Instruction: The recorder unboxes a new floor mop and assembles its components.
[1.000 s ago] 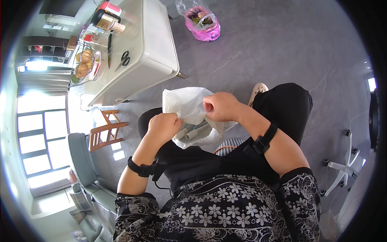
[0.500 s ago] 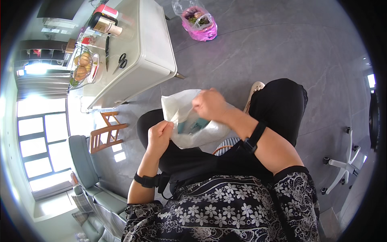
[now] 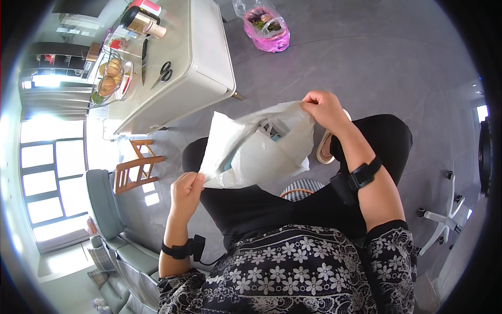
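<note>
A white plastic bag (image 3: pixel 261 159) is stretched wide between my hands, its mouth open, above and between my knees. My left hand (image 3: pixel 186 192) pinches the rim at the bag's near left corner. My right hand (image 3: pixel 325 109) pinches the rim at the far right corner. Inside lie some white, grey and teal items (image 3: pixel 273 131), partly covered by the bag's walls; I cannot make out what they are.
At the far left a white table (image 3: pixel 204 68) bears black scissors (image 3: pixel 166 71), a knife (image 3: pixel 144 60), a wire fruit basket (image 3: pixel 111 78) and bottles. A pink bag (image 3: pixel 267 34) stands on the floor beyond. A wooden chair (image 3: pixel 137 166) stands left, a white wheeled chair base (image 3: pixel 442 217) right.
My right hand has moved right and outward, my left hand left and slightly nearer. Between them the bag's mouth has been pulled wider, and its contents show differently.
</note>
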### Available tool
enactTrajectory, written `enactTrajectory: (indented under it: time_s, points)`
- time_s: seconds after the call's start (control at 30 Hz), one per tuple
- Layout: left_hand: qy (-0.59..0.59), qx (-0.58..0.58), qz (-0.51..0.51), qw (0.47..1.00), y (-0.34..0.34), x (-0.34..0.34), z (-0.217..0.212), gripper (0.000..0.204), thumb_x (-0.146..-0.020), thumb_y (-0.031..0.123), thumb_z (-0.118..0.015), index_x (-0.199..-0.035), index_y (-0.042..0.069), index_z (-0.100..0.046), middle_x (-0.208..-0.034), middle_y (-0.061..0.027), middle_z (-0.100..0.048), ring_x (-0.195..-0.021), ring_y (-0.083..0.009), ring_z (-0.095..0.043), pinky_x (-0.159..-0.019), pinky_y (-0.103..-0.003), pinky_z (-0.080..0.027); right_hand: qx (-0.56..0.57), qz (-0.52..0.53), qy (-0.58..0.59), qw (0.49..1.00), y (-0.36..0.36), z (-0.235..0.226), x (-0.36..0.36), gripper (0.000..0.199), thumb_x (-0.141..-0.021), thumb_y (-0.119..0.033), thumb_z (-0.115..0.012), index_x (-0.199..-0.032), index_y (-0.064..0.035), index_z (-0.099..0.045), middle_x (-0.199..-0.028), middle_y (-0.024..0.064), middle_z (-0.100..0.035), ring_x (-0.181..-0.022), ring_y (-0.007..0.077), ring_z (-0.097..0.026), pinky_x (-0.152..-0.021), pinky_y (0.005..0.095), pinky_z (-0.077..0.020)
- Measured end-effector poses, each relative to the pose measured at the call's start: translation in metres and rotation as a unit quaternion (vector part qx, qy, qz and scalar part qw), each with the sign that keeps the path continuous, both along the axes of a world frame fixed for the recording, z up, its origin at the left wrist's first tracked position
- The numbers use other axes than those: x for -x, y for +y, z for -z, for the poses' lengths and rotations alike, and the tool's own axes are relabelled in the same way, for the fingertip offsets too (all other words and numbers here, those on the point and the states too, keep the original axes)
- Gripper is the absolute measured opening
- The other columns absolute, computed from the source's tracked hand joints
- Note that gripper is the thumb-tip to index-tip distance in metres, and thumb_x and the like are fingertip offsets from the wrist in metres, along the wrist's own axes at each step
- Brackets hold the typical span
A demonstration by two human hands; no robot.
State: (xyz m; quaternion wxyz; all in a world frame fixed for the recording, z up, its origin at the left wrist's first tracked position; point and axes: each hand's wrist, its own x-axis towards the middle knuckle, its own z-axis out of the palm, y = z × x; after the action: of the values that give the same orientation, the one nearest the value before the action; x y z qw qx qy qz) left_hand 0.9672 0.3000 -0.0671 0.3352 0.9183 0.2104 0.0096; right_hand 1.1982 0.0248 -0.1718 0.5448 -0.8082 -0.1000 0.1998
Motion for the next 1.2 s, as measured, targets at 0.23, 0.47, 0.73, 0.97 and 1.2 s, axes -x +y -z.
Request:
enactTrajectory:
  time_s: [0.23, 0.47, 0.73, 0.97, 1.2]
  points:
    - [0.025, -0.090, 0.053, 0.994, -0.037, -0.032, -0.013, 0.015, -0.087, 0.015, -0.051, -0.082, 0.000, -0.050, -0.064, -0.0145, -0.049, -0.057, -0.0250, -0.047, -0.055, -0.031, -0.040, -0.047, -0.060, -0.019, 0.997, 0.008, -0.013, 0.011, 0.015, -0.075, -0.013, -0.061, -0.080, 0.0005, -0.063, -0.064, 0.0102, -0.060, -0.056, 0.0158, -0.056, -0.056, 0.0287, -0.0449]
    - [-0.038, 0.027, 0.029, 0.998, -0.041, -0.031, 0.009, 0.016, -0.091, 0.015, -0.046, -0.085, 0.000, -0.050, -0.064, -0.0041, -0.046, -0.059, -0.0104, -0.041, -0.054, -0.024, -0.036, -0.200, -0.067, -0.077, 0.975, 0.013, -0.058, 0.036, 0.018, -0.080, -0.010, -0.060, -0.095, -0.0002, -0.061, -0.079, 0.0064, -0.062, -0.070, 0.0106, -0.056, -0.062, 0.0241, -0.0447]
    - [-0.078, 0.437, -0.111, 0.889, -0.068, -0.045, 0.020, 0.015, -0.094, 0.015, -0.041, -0.091, 0.005, -0.051, -0.075, 0.0013, -0.052, -0.068, -0.0062, -0.048, -0.063, -0.022, -0.042, -0.055, -0.310, -0.039, 0.948, 0.033, -0.039, 0.061, 0.028, -0.072, -0.016, -0.066, -0.094, -0.0004, -0.061, -0.085, 0.0117, -0.062, -0.078, 0.0199, -0.060, -0.071, 0.0291, -0.0472]
    - [-0.129, 0.613, -0.029, 0.779, -0.059, -0.048, 0.030, 0.014, -0.091, 0.015, -0.042, -0.093, 0.004, -0.049, -0.080, -0.0034, -0.050, -0.075, -0.0150, -0.052, -0.081, -0.036, -0.045, -0.025, -0.296, -0.145, 0.944, 0.054, -0.010, 0.087, 0.037, -0.069, -0.024, -0.064, -0.101, -0.0083, -0.056, -0.094, 0.0125, -0.061, -0.092, 0.0289, -0.057, -0.078, 0.0371, -0.0449]
    - [-0.088, 0.544, -0.044, 0.833, -0.063, -0.065, 0.043, 0.018, -0.083, 0.009, -0.052, -0.100, 0.005, -0.047, -0.088, -0.0055, -0.048, -0.085, -0.0166, -0.050, -0.080, -0.037, -0.046, 0.026, -0.257, -0.098, 0.961, 0.055, -0.019, 0.063, 0.019, -0.073, -0.020, -0.055, -0.090, -0.0106, -0.054, -0.084, 0.0137, -0.061, -0.079, 0.0346, -0.058, -0.066, 0.0427, -0.0441]
